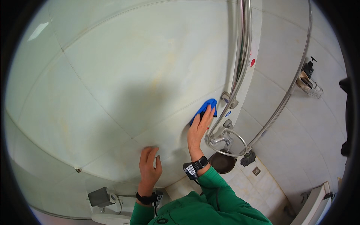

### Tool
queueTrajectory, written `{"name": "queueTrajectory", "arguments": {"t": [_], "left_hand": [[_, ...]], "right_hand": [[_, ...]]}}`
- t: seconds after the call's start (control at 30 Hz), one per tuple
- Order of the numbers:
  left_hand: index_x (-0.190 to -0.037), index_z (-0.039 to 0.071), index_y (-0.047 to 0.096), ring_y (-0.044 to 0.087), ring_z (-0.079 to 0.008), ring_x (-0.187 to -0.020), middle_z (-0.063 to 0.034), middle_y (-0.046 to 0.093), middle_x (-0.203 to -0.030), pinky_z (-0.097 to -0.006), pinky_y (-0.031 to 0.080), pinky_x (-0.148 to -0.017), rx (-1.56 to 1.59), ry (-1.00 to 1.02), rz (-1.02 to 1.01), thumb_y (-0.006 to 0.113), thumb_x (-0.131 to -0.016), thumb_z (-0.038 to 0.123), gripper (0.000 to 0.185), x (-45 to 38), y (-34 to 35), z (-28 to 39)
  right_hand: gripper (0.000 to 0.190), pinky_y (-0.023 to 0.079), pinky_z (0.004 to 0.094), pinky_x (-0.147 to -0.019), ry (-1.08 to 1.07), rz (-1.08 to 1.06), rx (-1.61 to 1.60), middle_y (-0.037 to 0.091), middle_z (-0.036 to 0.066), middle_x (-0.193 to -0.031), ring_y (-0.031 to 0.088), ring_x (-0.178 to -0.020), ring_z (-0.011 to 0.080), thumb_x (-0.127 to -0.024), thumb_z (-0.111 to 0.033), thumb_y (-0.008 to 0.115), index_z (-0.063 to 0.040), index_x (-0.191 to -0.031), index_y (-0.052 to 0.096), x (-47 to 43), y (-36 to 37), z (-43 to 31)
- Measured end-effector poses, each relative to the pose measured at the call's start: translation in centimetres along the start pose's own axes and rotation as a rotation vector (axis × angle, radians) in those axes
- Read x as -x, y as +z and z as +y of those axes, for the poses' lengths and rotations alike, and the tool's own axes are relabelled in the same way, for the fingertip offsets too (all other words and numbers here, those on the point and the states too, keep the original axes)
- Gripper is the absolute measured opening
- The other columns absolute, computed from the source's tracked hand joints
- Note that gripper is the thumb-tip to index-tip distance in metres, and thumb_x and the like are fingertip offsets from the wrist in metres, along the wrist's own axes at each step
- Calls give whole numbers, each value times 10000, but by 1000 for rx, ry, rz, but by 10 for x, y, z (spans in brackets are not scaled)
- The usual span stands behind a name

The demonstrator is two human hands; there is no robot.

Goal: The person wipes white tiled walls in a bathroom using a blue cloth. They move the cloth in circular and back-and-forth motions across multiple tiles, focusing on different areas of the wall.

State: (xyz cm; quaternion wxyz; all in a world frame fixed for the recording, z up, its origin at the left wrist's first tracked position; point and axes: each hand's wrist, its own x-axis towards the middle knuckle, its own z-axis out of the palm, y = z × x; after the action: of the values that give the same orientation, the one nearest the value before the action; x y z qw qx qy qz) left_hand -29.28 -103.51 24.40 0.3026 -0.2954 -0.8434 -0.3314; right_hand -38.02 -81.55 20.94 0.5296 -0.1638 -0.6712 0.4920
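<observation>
My right hand (197, 132) presses a blue cloth (212, 101) flat against the pale tiled wall (112, 73). The fingers lie spread over the cloth, and a dark patch shows beneath them. Just right of the cloth, a metal wall fitting (232, 103) holds the shower pipe. Lower down, a looped metal shower hose (211, 126) hangs in front of the mixer tap (224, 138). To the left, my left hand (150, 167) holds nothing; its fingers are apart and slightly bent, close to the wall. Whether its fingertips touch the tile, I cannot tell.
On the floor below the tap is a dark round basin (223, 163), with a grey mop head (248, 158) and floor drain (256, 171) nearby. A wall basket (314, 91) holds a black pump bottle (308, 69). A grey paper holder (99, 197) is at lower left.
</observation>
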Motion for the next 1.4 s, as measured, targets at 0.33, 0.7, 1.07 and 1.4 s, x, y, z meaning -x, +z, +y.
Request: {"name": "queueTrajectory", "arguments": {"t": [0.33,0.7,1.07,1.4], "left_hand": [[-1231,27,692,654,-385,-1056,-188,608,-1205,-424,567,-860,24,-19,-43,707,-832,-89,417,4,3,0],[-1243,29,683,649,-387,-1079,-188,603,-1223,-437,562,-894,51,-31,-124,716,-837,-61,418,14,16,-8],[-1224,19,686,643,-400,-1084,-185,614,-1198,-443,545,-917,27,-72,-139,708,-839,-46,391,30,8,-21],[-1210,18,688,637,-392,-1098,-177,623,-1183,-449,537,-931,29,-115,-181,714,-822,-47,394,40,7,-26]], "right_hand": [[646,167,517,-1300,191,9,89,165,370,-1702,190,-1578,516,-1106,-157,457,71,-1658,209,34,2,37],[720,184,520,-1293,362,-153,-7,120,399,-1689,198,-1561,545,-1056,-118,523,90,-1653,178,135,-4,67],[773,189,547,-1292,490,-196,109,107,442,-1663,203,-1534,587,-1022,-58,520,133,-1639,95,148,3,95],[767,361,530,-1201,703,-256,178,336,443,-1531,414,-1373,578,-982,-50,537,135,-1619,153,176,-5,157]]}}
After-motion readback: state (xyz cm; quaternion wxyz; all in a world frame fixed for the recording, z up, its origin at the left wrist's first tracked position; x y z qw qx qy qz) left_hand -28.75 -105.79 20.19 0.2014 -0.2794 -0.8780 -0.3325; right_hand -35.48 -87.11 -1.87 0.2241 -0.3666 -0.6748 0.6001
